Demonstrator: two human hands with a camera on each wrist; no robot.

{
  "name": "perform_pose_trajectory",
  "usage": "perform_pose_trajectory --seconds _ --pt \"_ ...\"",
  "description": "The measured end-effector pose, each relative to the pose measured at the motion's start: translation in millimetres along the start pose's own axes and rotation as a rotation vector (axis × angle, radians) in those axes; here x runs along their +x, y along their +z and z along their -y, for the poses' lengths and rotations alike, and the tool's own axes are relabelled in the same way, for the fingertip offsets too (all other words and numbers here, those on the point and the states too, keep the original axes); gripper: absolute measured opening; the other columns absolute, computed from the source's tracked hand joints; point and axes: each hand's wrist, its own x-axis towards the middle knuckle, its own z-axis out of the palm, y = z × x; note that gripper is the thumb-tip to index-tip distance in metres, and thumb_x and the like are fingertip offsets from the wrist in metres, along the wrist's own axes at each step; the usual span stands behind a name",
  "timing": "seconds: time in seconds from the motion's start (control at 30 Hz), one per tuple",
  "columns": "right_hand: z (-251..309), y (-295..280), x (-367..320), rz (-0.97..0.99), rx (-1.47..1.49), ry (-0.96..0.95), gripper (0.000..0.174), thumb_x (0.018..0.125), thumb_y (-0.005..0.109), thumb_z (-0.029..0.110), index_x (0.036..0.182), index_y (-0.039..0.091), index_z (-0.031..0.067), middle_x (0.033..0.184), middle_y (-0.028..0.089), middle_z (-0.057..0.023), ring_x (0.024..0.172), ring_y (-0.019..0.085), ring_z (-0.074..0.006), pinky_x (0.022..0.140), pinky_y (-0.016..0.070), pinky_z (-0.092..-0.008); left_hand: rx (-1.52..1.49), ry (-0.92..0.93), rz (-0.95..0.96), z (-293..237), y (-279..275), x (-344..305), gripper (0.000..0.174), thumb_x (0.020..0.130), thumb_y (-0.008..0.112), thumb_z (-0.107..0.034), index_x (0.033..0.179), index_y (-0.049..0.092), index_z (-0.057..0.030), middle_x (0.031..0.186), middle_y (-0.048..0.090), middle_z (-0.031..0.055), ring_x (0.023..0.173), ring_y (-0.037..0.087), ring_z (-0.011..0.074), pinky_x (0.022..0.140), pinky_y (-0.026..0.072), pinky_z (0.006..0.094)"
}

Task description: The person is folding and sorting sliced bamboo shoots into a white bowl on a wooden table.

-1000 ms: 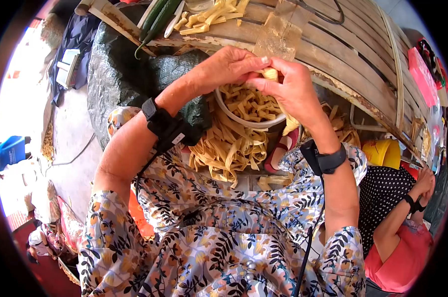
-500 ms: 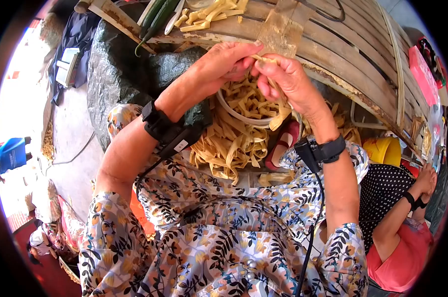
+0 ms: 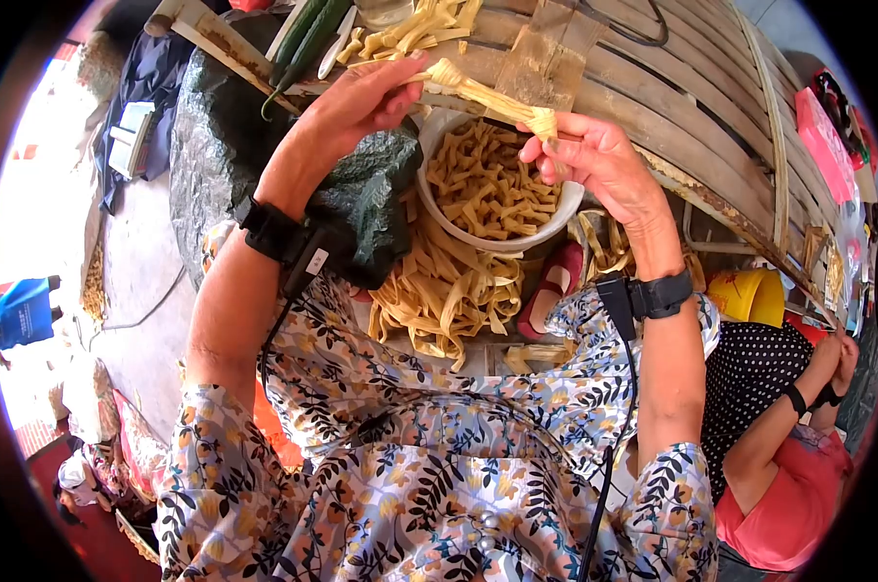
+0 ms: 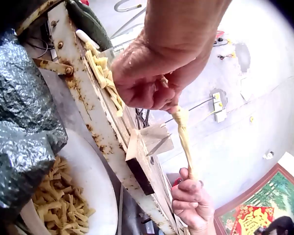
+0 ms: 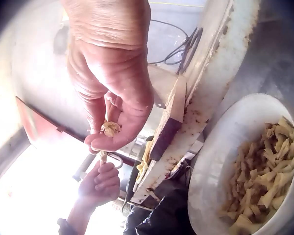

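A pale yellow strip, like tofu skin, [image 3: 487, 94] stretches between both hands above the bench's near edge, with a knot close to each hand. My left hand [image 3: 357, 102] pinches its left end; in the left wrist view the fingers curl over that end and hide the tip. At the other end, my right hand [image 3: 609, 165] holds the knot between thumb and fingers, and a frayed tip pokes out in the right wrist view. Below the hands stands a white tub [image 3: 492, 244] holding many short knotted pieces [image 3: 497, 184].
Long loose strips [image 3: 449, 291] lie heaped beside the tub. On the slatted wooden bench [image 3: 652, 87] are several yellow pieces [image 3: 420, 29], long green vegetables [image 3: 308, 44] and a white-handled tool [image 3: 335, 44]. Dark green plastic sheeting [image 3: 361, 194] bulges at left. Another person [image 3: 788, 485] sits at right.
Both hands were close together, working the strip's folds. Now they have drawn apart, left hand up and leftward, right hand slightly rightward, with the strip extended between them and more of the tub visible.
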Motion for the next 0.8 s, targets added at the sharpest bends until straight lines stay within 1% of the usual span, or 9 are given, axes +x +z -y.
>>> perform_pose_trajectory --seconds 0.1,0.2,0.23,0.27,0.33,0.43,0.53,0.63,0.8 --pt "3 2 -1 -0.017 -0.023 0.029 0.028 0.085 0.056 0.019 0.105 0.057 -0.0007 0.084 0.062 -0.0054 0.065 0.055 -0.0050 0.062 0.0485 -0.0190 0.168 0.254 -0.173 -1 7 -2 0.026 0.085 0.056 -0.027 0.088 0.060 -0.0015 0.078 0.058 0.0044 0.068 0.054 0.0079 0.058 0.0444 0.0199" --pt "3 4 0 -0.028 -0.085 0.053 0.025 0.085 0.057 0.020 0.098 0.061 -0.0007 0.074 0.062 -0.0042 0.057 0.052 -0.0039 0.054 0.0441 -0.0173 1.017 0.779 -0.308 -17 14 -5 0.031 0.077 0.065 -0.018 0.104 0.059 -0.0029 0.098 0.060 0.0061 0.090 0.056 0.0141 0.078 0.0464 0.0259" --pt "3 5 1 -0.019 -0.089 0.064 0.023 0.084 0.058 0.020 0.094 0.062 -0.0007 0.071 0.061 -0.0037 0.055 0.050 -0.0035 0.051 0.0418 -0.0168 0.890 0.738 -0.219 -22 32 -12 0.035 0.071 0.068 -0.010 0.104 0.059 -0.0058 0.098 0.060 0.0040 0.093 0.056 0.0162 0.083 0.0442 0.0289" --pt "2 7 3 -0.011 -0.092 0.077 0.022 0.084 0.059 0.020 0.091 0.063 -0.0006 0.067 0.060 -0.0031 0.052 0.049 -0.0032 0.048 0.0396 -0.0162 0.859 0.812 -0.055 -19 45 -13 0.034 0.071 0.068 -0.007 0.103 0.059 -0.0058 0.099 0.061 0.0054 0.094 0.055 0.0158 0.082 0.0443 0.0292" --pt "0 14 6 -0.020 -0.102 0.114 0.022 0.083 0.060 0.021 0.086 0.064 -0.0003 0.061 0.058 -0.0019 0.048 0.046 -0.0026 0.044 0.0359 -0.0159 0.840 0.769 0.154 -9 66 -15 0.030 0.072 0.067 -0.006 0.101 0.060 -0.0054 0.097 0.061 0.0029 0.087 0.056 0.0125 0.077 0.0455 0.0260" --pt "-2 18 6 -0.030 -0.073 0.133 0.022 0.081 0.062 0.022 0.080 0.064 0.0000 0.057 0.056 -0.0009 0.044 0.044 -0.0021 0.041 0.0326 -0.0158 0.599 0.528 0.283 -5 66 -14 0.025 0.075 0.065 -0.005 0.100 0.060 -0.0050 0.093 0.060 0.0004 0.078 0.056 0.0080 0.067 0.0467 0.0215" --pt "0 18 6 -0.034 -0.088 0.122 0.025 0.081 0.062 0.025 0.078 0.063 0.0001 0.055 0.055 -0.0007 0.042 0.043 -0.0021 0.039 0.0312 -0.0161 0.507 0.412 0.246 -2 66 -15 0.021 0.077 0.063 -0.005 0.098 0.061 -0.0043 0.086 0.059 -0.0006 0.066 0.055 0.0046 0.057 0.0447 0.0181" --pt "3 18 5 -0.024 -0.083 0.133 0.028 0.082 0.062 0.027 0.077 0.063 -0.0002 0.054 0.054 -0.0007 0.042 0.042 -0.0024 0.039 0.0312 -0.0162 0.460 0.409 0.196 -4 64 -15 0.018 0.076 0.065 -0.007 0.094 0.062 -0.0057 0.075 0.059 0.0010 0.054 0.055 0.0059 0.050 0.0434 0.0192" --pt "2 14 2 0.015 -0.135 0.094 0.033 0.083 0.059 0.031 0.078 0.063 -0.0014 0.054 0.054 -0.0009 0.042 0.043 -0.0032 0.039 0.0325 -0.0163 0.491 0.436 0.196 0 60 -12 0.018 0.076 0.064 -0.007 0.094 0.063 -0.0054 0.073 0.059 0.0009 0.055 0.055 0.0064 0.052 0.0442 0.0199"
